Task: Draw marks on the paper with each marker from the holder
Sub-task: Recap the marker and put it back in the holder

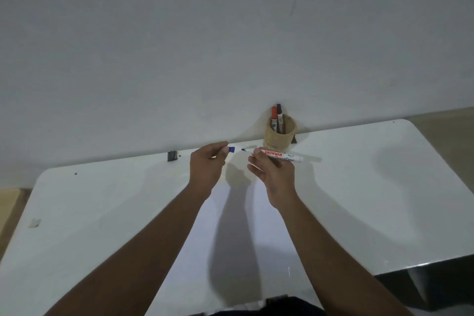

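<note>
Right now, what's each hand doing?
Left hand: closed on the small blue marker cap.
Right hand: holding the uncapped white Snowman marker.

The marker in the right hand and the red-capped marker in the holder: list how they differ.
The held marker is uncapped, its tip bare; the red-capped marker keeps its cap. The held marker lies nearly level in the right hand; the red-capped marker stands upright in the holder. Both have white printed barrels.
</note>
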